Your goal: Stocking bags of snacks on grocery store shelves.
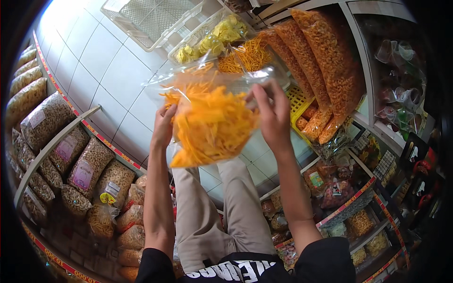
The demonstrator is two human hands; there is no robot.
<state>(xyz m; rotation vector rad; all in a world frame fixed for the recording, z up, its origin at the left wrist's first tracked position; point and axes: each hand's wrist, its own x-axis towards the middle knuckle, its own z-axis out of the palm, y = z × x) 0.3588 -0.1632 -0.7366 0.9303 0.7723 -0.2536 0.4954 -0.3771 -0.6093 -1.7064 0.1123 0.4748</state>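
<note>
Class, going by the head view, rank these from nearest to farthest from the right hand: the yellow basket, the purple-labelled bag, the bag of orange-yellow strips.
From the right hand:
1. Bag of orange-yellow strips: in its grip, extending to its left.
2. Yellow basket: just to its right.
3. Purple-labelled bag: far across, on the left side.

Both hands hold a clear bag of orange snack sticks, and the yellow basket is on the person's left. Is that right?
Not quite: the yellow basket is on the person's right, as the head view shows. The left hand and right hand do hold the clear bag.
</note>
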